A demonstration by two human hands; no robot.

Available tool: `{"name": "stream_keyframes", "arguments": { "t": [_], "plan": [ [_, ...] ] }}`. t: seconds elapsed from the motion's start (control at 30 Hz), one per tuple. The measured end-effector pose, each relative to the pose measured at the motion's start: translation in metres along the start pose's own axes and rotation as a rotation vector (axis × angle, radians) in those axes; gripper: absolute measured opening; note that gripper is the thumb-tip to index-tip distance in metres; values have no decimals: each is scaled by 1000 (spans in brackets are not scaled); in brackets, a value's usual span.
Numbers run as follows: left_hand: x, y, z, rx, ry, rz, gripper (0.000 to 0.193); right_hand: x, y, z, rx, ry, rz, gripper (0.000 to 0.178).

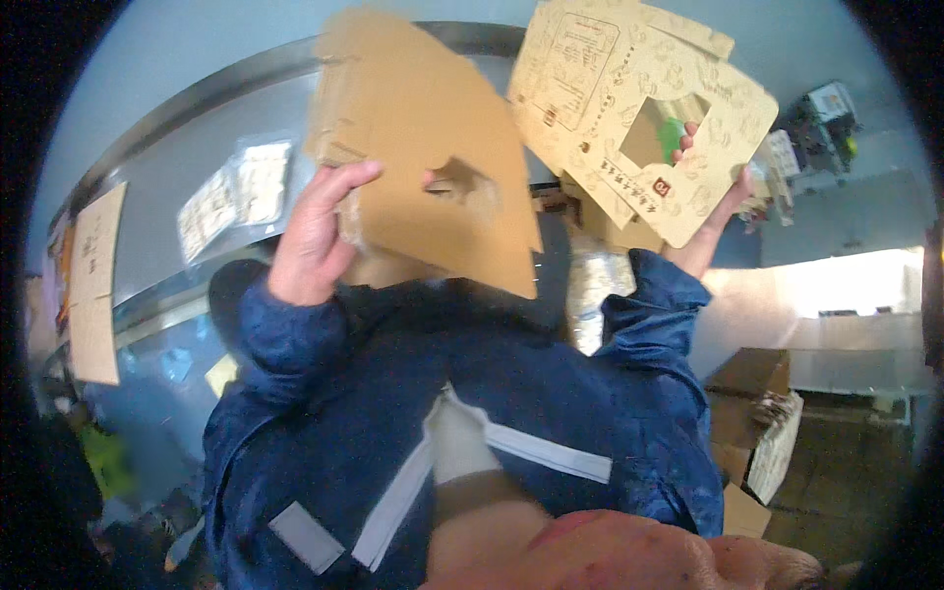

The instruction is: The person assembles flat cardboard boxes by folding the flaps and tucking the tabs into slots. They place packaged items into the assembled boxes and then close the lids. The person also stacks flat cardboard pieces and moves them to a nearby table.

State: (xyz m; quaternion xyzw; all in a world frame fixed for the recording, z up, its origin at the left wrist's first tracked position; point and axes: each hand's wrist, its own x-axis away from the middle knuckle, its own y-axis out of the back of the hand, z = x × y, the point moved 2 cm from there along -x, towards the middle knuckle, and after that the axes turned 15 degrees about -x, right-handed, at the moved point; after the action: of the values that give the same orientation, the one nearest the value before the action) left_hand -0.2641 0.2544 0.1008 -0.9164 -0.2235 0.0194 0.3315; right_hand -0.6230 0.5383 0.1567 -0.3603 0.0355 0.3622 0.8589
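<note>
My left hand grips the lower left edge of a plain brown cardboard piece, thumb on its near face. This piece has a ragged-looking opening low down, and its upper edge is blurred. To the right, my right hand holds a flat printed carton, cream-coloured with brown drawings and a cut-out window. Some of its fingertips show through that window, with a bit of green beside them. The carton seems to have more than one layer. The two pieces are held up, apart from each other.
Below the brown piece runs a grey metal table with a raised rim. Clear plastic packs lie on it. A tall cardboard panel stands at the far left. Brown boxes are at the lower right, and small items sit at the upper right.
</note>
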Motion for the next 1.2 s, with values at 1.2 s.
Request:
{"name": "stream_keyframes", "arguments": {
  "t": [1.2],
  "plan": [
    [0, 16, -4, -122, 57, -137, 65, -6, 118, -47, 1899, 48, 464, 95]
  ]
}}
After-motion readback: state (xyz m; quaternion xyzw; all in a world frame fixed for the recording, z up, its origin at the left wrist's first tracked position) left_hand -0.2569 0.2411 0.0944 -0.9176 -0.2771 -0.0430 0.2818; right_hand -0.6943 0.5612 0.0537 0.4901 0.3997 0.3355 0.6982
